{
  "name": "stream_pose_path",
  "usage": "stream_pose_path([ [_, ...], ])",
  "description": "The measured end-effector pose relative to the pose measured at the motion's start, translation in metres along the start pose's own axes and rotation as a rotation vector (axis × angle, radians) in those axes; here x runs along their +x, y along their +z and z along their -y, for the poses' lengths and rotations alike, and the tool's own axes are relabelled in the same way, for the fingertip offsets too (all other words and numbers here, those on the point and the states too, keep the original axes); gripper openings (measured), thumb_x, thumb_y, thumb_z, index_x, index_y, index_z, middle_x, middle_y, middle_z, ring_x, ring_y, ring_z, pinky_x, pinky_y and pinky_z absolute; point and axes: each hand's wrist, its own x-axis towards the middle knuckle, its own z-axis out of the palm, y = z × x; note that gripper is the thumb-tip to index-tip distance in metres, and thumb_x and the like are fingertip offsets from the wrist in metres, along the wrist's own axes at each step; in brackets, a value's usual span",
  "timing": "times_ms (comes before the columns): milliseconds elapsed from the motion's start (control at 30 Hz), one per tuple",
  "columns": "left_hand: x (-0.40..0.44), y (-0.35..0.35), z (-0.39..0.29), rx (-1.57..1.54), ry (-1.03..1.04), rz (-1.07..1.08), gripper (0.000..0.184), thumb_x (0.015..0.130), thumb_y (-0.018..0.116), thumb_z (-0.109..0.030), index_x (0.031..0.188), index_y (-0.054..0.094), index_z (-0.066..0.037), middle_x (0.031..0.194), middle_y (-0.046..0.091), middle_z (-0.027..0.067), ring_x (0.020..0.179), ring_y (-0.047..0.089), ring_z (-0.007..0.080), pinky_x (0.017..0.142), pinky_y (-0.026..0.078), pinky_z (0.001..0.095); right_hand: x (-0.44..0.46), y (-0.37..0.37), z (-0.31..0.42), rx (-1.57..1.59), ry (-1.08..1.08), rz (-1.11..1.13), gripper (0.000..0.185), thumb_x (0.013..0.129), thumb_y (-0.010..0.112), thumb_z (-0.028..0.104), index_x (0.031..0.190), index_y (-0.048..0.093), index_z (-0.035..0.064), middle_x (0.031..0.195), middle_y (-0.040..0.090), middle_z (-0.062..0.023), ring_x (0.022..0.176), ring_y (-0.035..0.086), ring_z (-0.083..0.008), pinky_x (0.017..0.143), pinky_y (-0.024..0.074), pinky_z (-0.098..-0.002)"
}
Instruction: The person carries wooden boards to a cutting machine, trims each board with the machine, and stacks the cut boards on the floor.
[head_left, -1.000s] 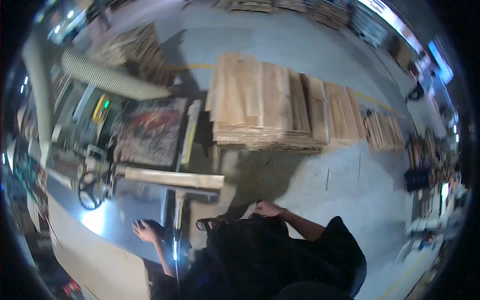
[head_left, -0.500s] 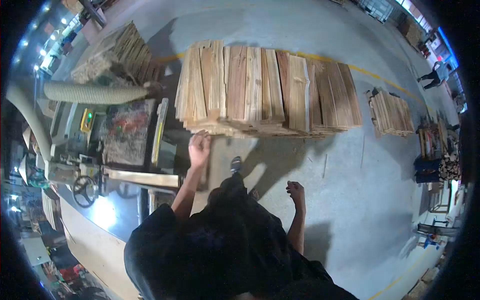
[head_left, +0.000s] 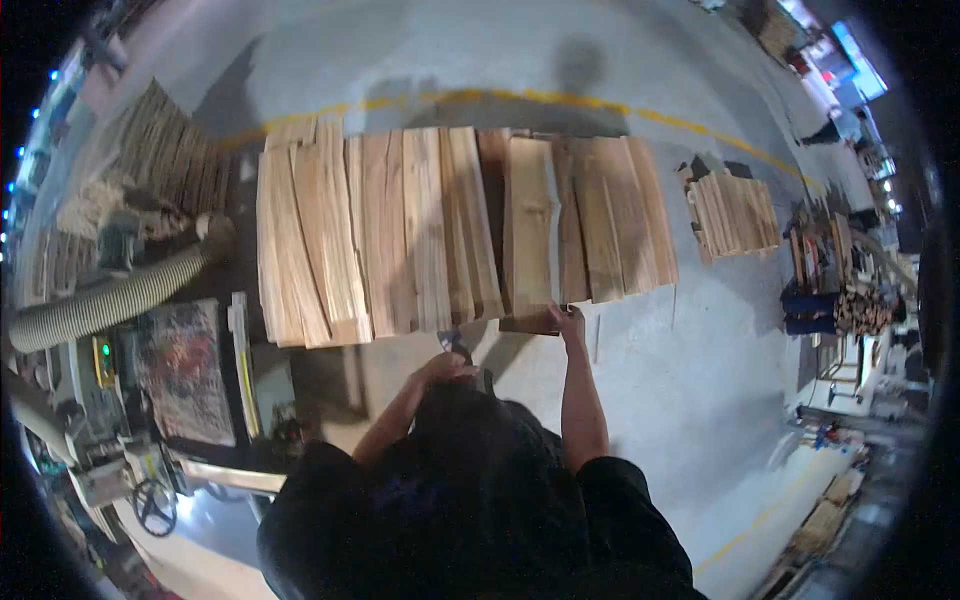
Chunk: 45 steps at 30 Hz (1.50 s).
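Note:
Long wooden boards lie side by side in a wide, low stack in front of me. My right hand is at the near end of one board, right of the stack's middle. Its thumb and fingers are apart at that board's corner, and no firm grip shows. My left hand is low in front of my body, short of the stack's near edge. Blur and the angle hide its fingers, and no board shows in it.
On the left stands a machine with a ribbed hose and a handwheel. More boards are piled behind it. A smaller board stack sits to the right. A person in patterned clothing is at the far right.
I have come nearer to the stack, which now sits lower in view. My right hand has moved from hanging at my side to the board's end. My left hand has drawn in toward my body.

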Motion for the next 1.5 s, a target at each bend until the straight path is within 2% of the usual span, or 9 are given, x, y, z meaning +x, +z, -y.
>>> stream_pose_path([
  [333,0.111,0.024,-0.028,-1.795,-0.69,-0.326,0.042,0.096,0.061,-0.029,0.134,0.052,-0.013,0.13,0.056,0.0045,0.118,0.053,0.0199,0.098,0.043,0.0336,0.019,-0.012,0.023,0.717,0.414,0.844,0.056,0.081,0.076,0.042,0.116,0.062,0.0006,0.111,0.062,-0.0094,0.099,0.062,-0.0189,0.079,0.0529,-0.0345],
  [567,0.12,0.036,-0.049,-1.742,-0.74,-0.56,0.026,0.091,0.069,-0.021,0.11,0.062,-0.004,0.097,0.062,0.0025,0.093,0.061,0.0167,0.083,0.051,0.0324,0.032,-0.001,-0.03,0.519,0.355,0.839,0.044,0.084,0.072,0.04,0.107,0.069,0.0028,0.093,0.067,-0.0056,0.079,0.063,-0.0173,0.072,0.0502,-0.0327],
  [600,0.121,0.046,-0.045,-1.73,-0.723,-0.574,0.026,0.091,0.069,-0.021,0.11,0.062,-0.004,0.097,0.062,0.0025,0.093,0.061,0.0167,0.083,0.051,0.0324,0.029,-0.006,-0.045,0.353,-0.18,0.781,0.044,0.085,0.071,0.038,0.11,0.068,0.0026,0.099,0.067,-0.0071,0.083,0.062,-0.0178,0.074,0.0508,-0.0329],
  [700,0.122,0.109,0.006,-1.901,-0.12,-0.168,0.042,0.088,0.07,-0.016,0.124,0.057,0.003,0.106,0.066,0.0082,0.1,0.062,0.0199,0.085,0.052,0.039,0.026,-0.018,-0.079,0.561,0.323,1.05,0.048,0.089,0.067,0.034,0.123,0.06,0.0011,0.117,0.064,-0.0097,0.101,0.061,-0.0234,0.086,0.0507,-0.0363],
  [767,0.125,0.107,-0.022,-1.227,-0.613,-0.22,0.038,0.091,0.06,-0.007,0.127,0.055,0.004,0.108,0.067,0.0118,0.103,0.062,0.0218,0.09,0.052,0.0374,0.03,-0.027,-0.124,0.608,0.589,1.181,0.049,0.093,0.064,0.032,0.13,0.056,0.0014,0.125,0.062,-0.0116,0.111,0.06,-0.0271,0.092,0.0496,-0.0397],
  [933,0.17,0.13,-0.059,-0.413,0.005,-0.606,0.042,0.093,0.063,-0.042,0.111,0.066,-0.004,0.102,0.067,0.0102,0.087,0.064,0.0218,0.076,0.052,0.0355,0.029,-0.041,-0.154,0.678,0.389,0.848,0.059,0.091,0.062,0.046,0.128,0.058,-0.0006,0.119,0.064,-0.0151,0.105,0.063,-0.0249,0.09,0.049,-0.0374],
  [1000,0.185,0.092,-0.103,-0.872,-0.705,-0.356,0.059,0.087,0.061,-0.061,0.108,0.068,-0.007,0.096,0.07,0.0103,0.08,0.066,0.0218,0.07,0.051,0.0375,0.033,-0.053,-0.128,0.448,0.338,0.546,0.056,0.084,0.071,0.046,0.1,0.069,-0.007,0.093,0.071,-0.0118,0.081,0.065,-0.0219,0.074,0.0523,-0.0349],
  [1167,0.196,0.032,-0.156,-0.577,-0.878,-0.673,0.079,0.078,0.049,-0.081,0.069,0.07,-0.006,0.059,0.064,0.0104,0.066,0.069,0.0271,0.061,0.051,0.0425,0.029,-0.065,-0.051,-0.242,0.038,0.14,0.075,0.081,0.061,0.068,0.077,0.071,-0.0059,0.071,0.068,-0.0167,0.068,0.062,-0.0291,0.068,0.0486,-0.0431],
  [1500,0.11,-0.107,-0.154,-0.461,-0.827,-0.951,0.08,0.07,0.063,-0.078,0.084,0.068,0.001,0.073,0.067,0.0188,0.076,0.068,0.0332,0.067,0.051,0.0446,-0.001,-0.001,0.077,0.43,0.004,0.3,0.046,0.095,0.06,0.041,0.095,0.073,-0.0031,0.095,0.072,-0.0159,0.085,0.065,-0.0249,0.079,0.0495,-0.0389],
])
